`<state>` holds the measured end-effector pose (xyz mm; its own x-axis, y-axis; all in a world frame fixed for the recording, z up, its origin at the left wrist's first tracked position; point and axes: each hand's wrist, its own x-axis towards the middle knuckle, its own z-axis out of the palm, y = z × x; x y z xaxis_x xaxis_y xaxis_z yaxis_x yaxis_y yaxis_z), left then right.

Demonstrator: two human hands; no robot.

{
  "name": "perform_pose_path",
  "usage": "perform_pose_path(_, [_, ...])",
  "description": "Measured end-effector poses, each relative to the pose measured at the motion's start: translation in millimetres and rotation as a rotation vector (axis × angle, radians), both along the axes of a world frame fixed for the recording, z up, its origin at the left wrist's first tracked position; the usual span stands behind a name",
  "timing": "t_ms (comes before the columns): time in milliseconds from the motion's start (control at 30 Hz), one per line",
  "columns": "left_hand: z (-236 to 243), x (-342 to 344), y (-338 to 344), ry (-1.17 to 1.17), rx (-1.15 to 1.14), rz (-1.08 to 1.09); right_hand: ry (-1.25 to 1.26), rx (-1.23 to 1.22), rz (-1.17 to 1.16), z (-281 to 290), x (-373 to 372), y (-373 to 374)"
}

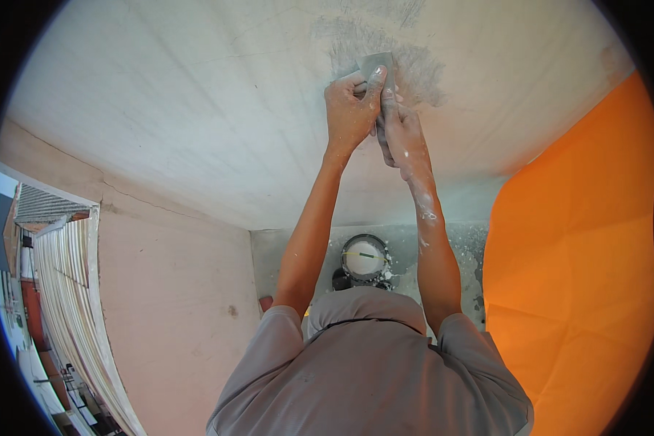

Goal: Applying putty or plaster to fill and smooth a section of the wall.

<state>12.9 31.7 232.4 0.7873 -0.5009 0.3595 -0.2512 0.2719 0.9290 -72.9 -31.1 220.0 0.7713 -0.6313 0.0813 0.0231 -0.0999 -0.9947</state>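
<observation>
Both arms reach up to a pale plastered surface (pixel 196 87) bearing a rough grey patch (pixel 425 76). My left hand (pixel 352 112) is closed on a grey flat tool (pixel 376 61), its thumb pressed on the face near the top. Just below and to the right, my right hand (pixel 403 138), dusted white, is closed round the lower part of that tool. Some fingers of each hand are hidden, and so is the tool's lower part. The tool lies at the grey patch; whether it touches it is unclear.
A round bucket (pixel 365 260) of white material stands on the splattered grey floor (pixel 450 254), beyond my body. A large orange sheet (pixel 559 247) hangs along the right. At left, a cracked pinkish wall (pixel 174 291) has an opening showing roofs and pale corrugated material (pixel 65 291).
</observation>
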Motion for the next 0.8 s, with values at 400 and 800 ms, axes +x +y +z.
perform_pose_path(400, [10,-8,-6,-0.062,0.010,0.089,-0.089,-0.011,-0.025,-1,2,3])
perform_pose_path(800, [2,-5,-16,-0.062,-0.028,0.110,-0.084,0.006,-0.132,-18,17,-6])
